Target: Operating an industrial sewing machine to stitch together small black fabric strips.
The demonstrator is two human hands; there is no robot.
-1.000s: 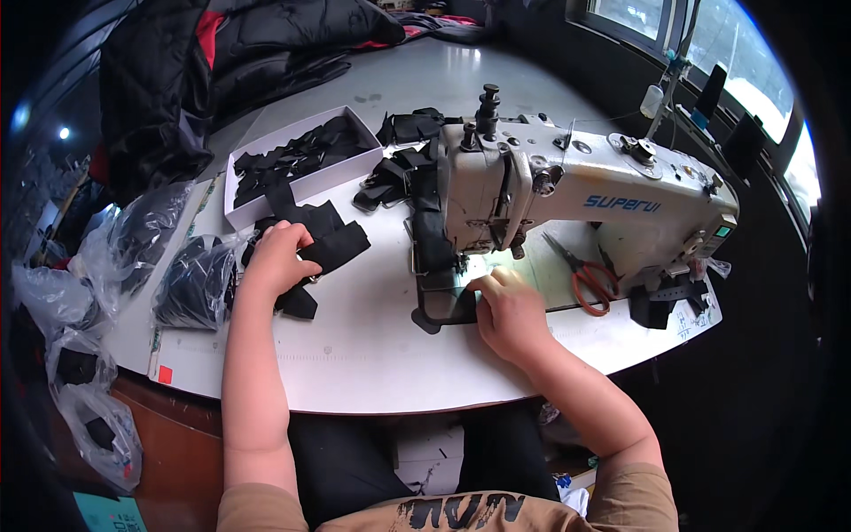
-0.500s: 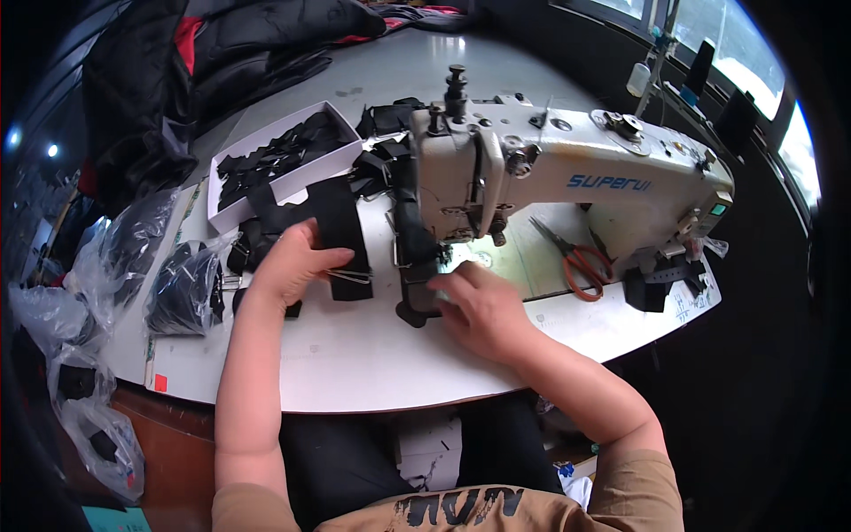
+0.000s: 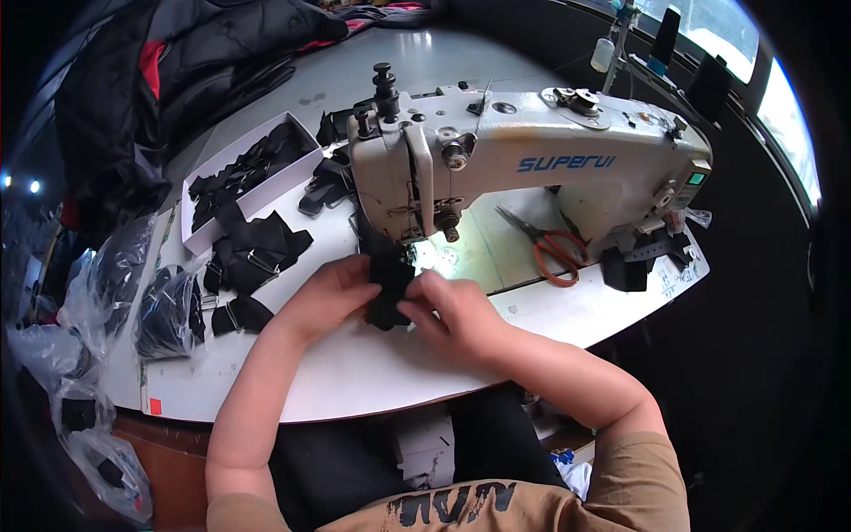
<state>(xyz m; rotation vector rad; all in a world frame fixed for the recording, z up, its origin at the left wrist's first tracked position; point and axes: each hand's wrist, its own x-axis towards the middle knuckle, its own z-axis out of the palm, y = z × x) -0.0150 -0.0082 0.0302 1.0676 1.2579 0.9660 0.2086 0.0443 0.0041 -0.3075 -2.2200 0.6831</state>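
Black fabric piece (image 3: 386, 288) pinched between left hand (image 3: 330, 297) and right hand (image 3: 452, 310).

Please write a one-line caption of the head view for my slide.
Both hands, left hand and right hand, hold a black fabric piece at a white sewing machine.

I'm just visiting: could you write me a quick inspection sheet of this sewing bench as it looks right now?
Surface: white table, partly bare.
Job's things: black fabric piece under the head of the white sewing machine.
Clutter: white box of black pieces, loose black straps, orange-handled scissors, plastic bags.
Hands: left hand and right hand both grip the fabric piece.
Cables: nothing seen.
Surroundings: dark jackets piled behind; windows far right.
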